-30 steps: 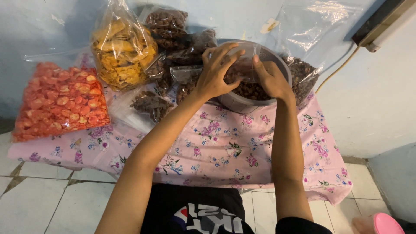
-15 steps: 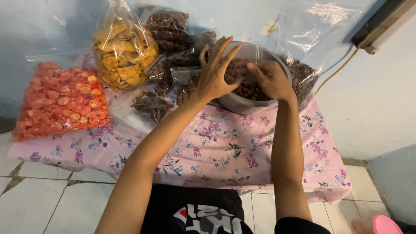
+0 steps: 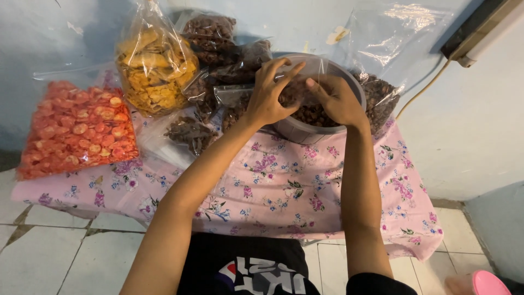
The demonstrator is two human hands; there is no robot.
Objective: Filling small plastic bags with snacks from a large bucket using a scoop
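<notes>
Gripping a small clear bag (image 3: pixel 297 90) of brown snacks with both hands over the grey tub (image 3: pixel 305 130) at the back of the tabletop (image 3: pixel 284 191): our left hand (image 3: pixel 267 95) and right hand (image 3: pixel 338 101) both clasp it. Bags of yellow chips (image 3: pixel 155 65) and orange crackers (image 3: pixel 73 128) sit off to the left.

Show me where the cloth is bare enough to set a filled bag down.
The widest bare stretch of the floral cloth lies between the grey bowl and the near edge, crossed only by the forearms. A smaller patch sits right of the bowl, toward the cloth's corner. The back is crowded: the orange crisps bag, yellow chips bag and small brown snack bags overlap.
</notes>
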